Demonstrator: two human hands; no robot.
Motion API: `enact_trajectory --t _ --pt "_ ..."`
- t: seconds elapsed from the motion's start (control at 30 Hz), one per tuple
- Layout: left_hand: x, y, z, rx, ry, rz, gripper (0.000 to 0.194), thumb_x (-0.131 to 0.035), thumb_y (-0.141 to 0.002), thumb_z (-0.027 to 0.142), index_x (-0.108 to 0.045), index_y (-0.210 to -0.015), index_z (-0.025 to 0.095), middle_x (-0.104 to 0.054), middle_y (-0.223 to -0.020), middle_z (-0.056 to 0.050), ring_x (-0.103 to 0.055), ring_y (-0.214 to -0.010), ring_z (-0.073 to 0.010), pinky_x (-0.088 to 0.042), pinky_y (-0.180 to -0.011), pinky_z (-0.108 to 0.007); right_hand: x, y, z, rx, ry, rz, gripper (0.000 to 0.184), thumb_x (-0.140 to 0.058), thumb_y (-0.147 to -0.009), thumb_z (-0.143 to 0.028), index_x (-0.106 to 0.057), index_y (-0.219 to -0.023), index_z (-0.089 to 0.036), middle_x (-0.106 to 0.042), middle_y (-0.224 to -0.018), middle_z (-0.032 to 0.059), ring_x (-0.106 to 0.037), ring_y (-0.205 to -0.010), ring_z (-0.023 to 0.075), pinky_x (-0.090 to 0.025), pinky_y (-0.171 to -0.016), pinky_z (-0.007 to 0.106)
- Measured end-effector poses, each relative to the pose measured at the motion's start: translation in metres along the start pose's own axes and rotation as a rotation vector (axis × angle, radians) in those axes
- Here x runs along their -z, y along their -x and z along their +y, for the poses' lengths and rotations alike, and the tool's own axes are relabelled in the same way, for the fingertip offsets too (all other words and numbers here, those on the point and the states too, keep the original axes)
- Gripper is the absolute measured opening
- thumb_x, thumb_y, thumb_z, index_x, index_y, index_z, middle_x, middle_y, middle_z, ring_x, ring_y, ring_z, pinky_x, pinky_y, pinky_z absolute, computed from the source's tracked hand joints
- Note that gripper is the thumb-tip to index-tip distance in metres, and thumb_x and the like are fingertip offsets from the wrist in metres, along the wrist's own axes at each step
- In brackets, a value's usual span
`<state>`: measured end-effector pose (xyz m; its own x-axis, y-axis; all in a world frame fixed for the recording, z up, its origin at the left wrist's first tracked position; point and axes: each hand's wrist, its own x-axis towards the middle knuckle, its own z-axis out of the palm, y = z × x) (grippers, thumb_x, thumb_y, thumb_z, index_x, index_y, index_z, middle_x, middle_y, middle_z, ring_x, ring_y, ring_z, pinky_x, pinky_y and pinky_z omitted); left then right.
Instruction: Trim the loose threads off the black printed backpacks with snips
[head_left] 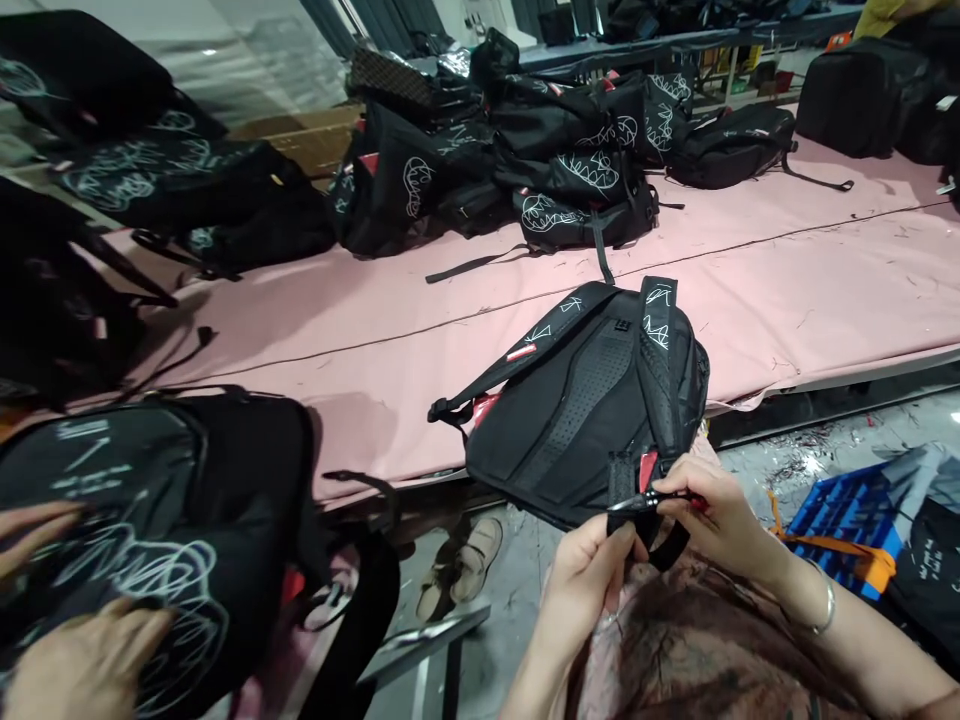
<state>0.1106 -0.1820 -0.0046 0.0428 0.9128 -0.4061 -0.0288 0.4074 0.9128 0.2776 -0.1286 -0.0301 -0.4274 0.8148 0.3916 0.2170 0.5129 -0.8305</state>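
A black backpack (525, 430) lies back side up at the table's near edge, its shoulder straps (658, 350) marked with white scribbles. My left hand (589, 565) is closed, pinching the end of a black webbing strap (667, 550) below the backpack's lower corner. In my right hand (712, 510) is a pair of thread snips (637, 502) with pointed metal blades and some red at the handle. The blades lie against the strap, close to my left fingertips. Whether they are cutting a thread cannot be made out.
Several black backpacks (585, 170) are heaped along the far side of the pink-covered table (360, 350). At the left, a co-worker's hands (90, 650) work on another backpack (255, 460). A blue crate (840, 515) stands on the floor at the right.
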Motion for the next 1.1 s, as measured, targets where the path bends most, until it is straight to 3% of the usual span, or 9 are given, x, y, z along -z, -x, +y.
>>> enact_trajectory --t 0.27,0.37,0.5,0.57,0.67,0.73,0.8,0.93,1.1 --pt "-0.003 -0.001 -0.003 -0.015 0.092 -0.011 0.036 -0.057 -0.075 0.045 -0.057 -0.063 0.011 -0.037 -0.033 0.004 -0.024 -0.031 -0.0023 -0.012 -0.036 -0.017 0.0 0.004 0.004 -0.075 -0.073 0.0 0.009 -0.055 -0.083 -0.022 -0.057 -0.09 -0.017 -0.056 -0.078 0.0032 -0.051 -0.07 0.0129 -0.039 -0.063 0.025" --pt "-0.001 0.0 -0.007 0.023 0.392 -0.121 0.034 -0.061 -0.073 0.041 -0.055 -0.059 0.011 -0.031 -0.031 0.006 -0.02 -0.027 -0.0009 -0.011 -0.032 -0.015 0.002 0.002 0.003 -0.108 -0.174 0.045 0.006 -0.054 -0.083 -0.023 -0.057 -0.085 -0.018 -0.055 -0.076 0.0029 -0.05 -0.071 0.0129 -0.039 -0.064 0.025" --pt "0.001 -0.001 -0.016 0.125 0.903 -0.319 0.027 -0.069 -0.066 0.034 -0.053 -0.062 0.013 -0.025 -0.033 0.01 -0.006 -0.023 0.002 -0.005 -0.025 -0.012 -0.001 -0.006 0.002 -0.373 -0.506 0.197 0.02 -0.056 -0.08 -0.032 -0.054 -0.094 -0.019 -0.052 -0.08 0.0014 -0.049 -0.071 0.0112 -0.038 -0.062 0.022" --pt "-0.004 -0.003 -0.019 0.219 1.001 -0.392 0.026 -0.069 -0.067 0.033 -0.052 -0.063 0.013 -0.018 -0.032 0.011 -0.002 -0.024 0.0025 -0.003 -0.025 -0.01 -0.007 -0.012 -0.001 -0.48 -0.667 0.09 0.034 -0.061 -0.073 -0.037 -0.053 -0.1 -0.017 -0.047 -0.07 -0.0014 -0.043 -0.06 0.009 -0.035 -0.055 0.02" --pt "-0.015 -0.003 -0.018 0.309 0.93 -0.464 0.035 -0.069 -0.065 0.041 -0.051 -0.058 0.012 -0.017 -0.032 0.011 -0.004 -0.025 0.0027 -0.006 -0.026 -0.01 -0.017 -0.02 -0.007 -0.636 -0.728 -0.051 0.033 -0.066 -0.066 -0.042 -0.051 -0.076 -0.015 -0.035 -0.055 -0.0056 -0.03 -0.048 0.0061 -0.026 -0.046 0.02" --pt "-0.02 -0.001 -0.014 0.254 0.764 -0.366 0.038 -0.067 -0.066 0.047 -0.055 -0.062 0.011 -0.027 -0.035 0.008 -0.013 -0.027 0.0014 -0.015 -0.028 -0.012 -0.02 -0.024 -0.01 -0.69 -0.708 0.005 0.038 -0.066 -0.064 -0.046 -0.041 -0.062 -0.017 -0.031 -0.052 -0.0063 -0.027 -0.047 0.0057 -0.024 -0.045 0.02" --pt "-0.019 0.002 -0.012 0.11 0.516 -0.13 0.036 -0.065 -0.069 0.046 -0.062 -0.078 0.012 -0.045 -0.046 0.003 -0.034 -0.035 -0.0032 -0.03 -0.036 -0.015 -0.02 -0.027 -0.012 -0.69 -0.675 0.079 0.041 -0.065 -0.065 -0.047 -0.036 -0.06 -0.017 -0.03 -0.052 -0.0065 -0.026 -0.048 0.0057 -0.023 -0.045 0.02" --pt "-0.007 0.007 -0.016 -0.133 0.082 0.303 0.027 -0.068 -0.069 0.035 -0.067 -0.088 0.016 -0.064 -0.085 -0.005 -0.057 -0.078 -0.0147 -0.045 -0.07 -0.021 -0.018 -0.029 -0.011 -0.641 -0.611 0.081 0.039 -0.063 -0.066 -0.043 -0.035 -0.06 -0.017 -0.028 -0.054 -0.0061 -0.024 -0.05 0.0057 -0.021 -0.046 0.019" --pt "-0.006 0.003 -0.027 -0.061 0.2 0.32 0.027 -0.071 -0.064 0.034 -0.068 -0.084 0.016 -0.066 -0.081 -0.004 -0.058 -0.072 -0.014 -0.046 -0.068 -0.022 -0.022 -0.027 -0.008 -0.618 -0.548 0.087 0.033 -0.06 -0.069 -0.039 -0.037 -0.061 -0.016 -0.029 -0.056 -0.0052 -0.024 -0.052 0.0061 -0.023 -0.045 0.018"
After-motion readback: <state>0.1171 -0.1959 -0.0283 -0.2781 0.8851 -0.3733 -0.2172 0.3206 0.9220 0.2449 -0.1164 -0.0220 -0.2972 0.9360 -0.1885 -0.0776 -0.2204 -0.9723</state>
